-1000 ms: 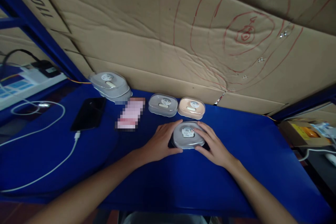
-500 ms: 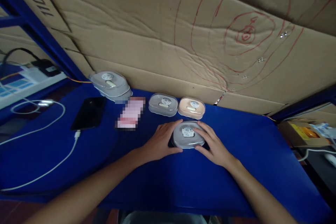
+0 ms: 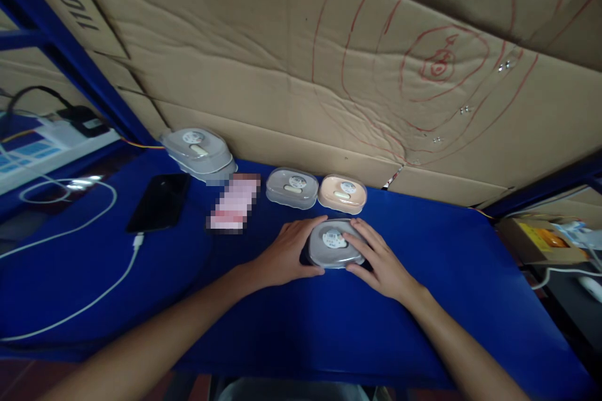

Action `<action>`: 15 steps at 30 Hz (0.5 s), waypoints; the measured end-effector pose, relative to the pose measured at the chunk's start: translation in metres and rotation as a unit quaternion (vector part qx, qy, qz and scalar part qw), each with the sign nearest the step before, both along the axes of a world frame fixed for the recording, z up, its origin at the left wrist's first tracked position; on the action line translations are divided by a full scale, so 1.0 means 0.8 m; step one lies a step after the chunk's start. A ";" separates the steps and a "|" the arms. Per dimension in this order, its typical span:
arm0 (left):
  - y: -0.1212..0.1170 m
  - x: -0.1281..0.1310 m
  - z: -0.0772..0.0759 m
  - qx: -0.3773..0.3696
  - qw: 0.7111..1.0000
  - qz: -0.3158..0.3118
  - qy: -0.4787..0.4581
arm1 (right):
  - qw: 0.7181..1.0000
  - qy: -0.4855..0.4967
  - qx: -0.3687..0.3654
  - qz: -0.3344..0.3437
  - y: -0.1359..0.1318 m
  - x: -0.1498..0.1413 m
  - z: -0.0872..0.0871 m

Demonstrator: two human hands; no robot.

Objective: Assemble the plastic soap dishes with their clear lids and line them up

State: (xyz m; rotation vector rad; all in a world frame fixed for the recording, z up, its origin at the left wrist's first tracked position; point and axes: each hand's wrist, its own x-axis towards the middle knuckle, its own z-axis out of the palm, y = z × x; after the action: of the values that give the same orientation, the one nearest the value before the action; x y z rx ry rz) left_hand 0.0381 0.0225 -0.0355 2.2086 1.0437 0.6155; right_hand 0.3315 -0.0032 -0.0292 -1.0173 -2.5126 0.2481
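Note:
A grey oval soap box (image 3: pixel 324 255) with a clear lid and a round white sticker lies on the blue tabletop between my hands. My left hand (image 3: pixel 289 252) curves around its left end, thumb at the near edge and fingers at the far edge. Around the right end wraps my right hand (image 3: pixel 380 260), with one fingertip over the lid by the sticker. Just behind stand a second grey soap box (image 3: pixel 279 193) and a peach one (image 3: pixel 332 198), both under clear lids. Farther left is a stack of grey boxes (image 3: pixel 207 160).
A black phone (image 3: pixel 158 203) with a white cable and a blurred-out pink item (image 3: pixel 235 202) lie to the left. A power strip (image 3: pixel 56 156) runs along the left side. Cardboard (image 3: pixel 235 44) walls off the back. At the right edge stands an open carton (image 3: pixel 527 244).
The soap box's lid and sticker have shifted very slightly left, and my right hand has moved a little left with them. My left hand stays nearly in place.

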 end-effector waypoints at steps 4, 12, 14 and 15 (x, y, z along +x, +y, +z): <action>-0.001 0.000 0.000 0.013 1.000 -0.007 0.000 | 1.000 0.020 0.008 -0.007 0.000 0.001 0.002; -0.002 0.002 0.000 -0.001 1.000 0.011 0.000 | 0.999 0.021 0.013 -0.031 -0.002 0.006 0.009; -0.003 0.003 0.002 0.000 1.000 0.013 0.001 | 0.999 0.030 0.008 -0.028 -0.002 0.006 0.010; -0.003 0.004 0.003 0.000 1.000 0.013 0.002 | 0.999 0.035 0.009 -0.025 -0.002 0.007 0.010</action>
State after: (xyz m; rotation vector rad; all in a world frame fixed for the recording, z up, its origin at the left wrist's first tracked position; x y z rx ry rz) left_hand 0.0409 0.0199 -0.0327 2.2002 1.0770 0.6229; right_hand 0.3367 -0.0045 -0.0213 -1.0451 -2.4203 0.2425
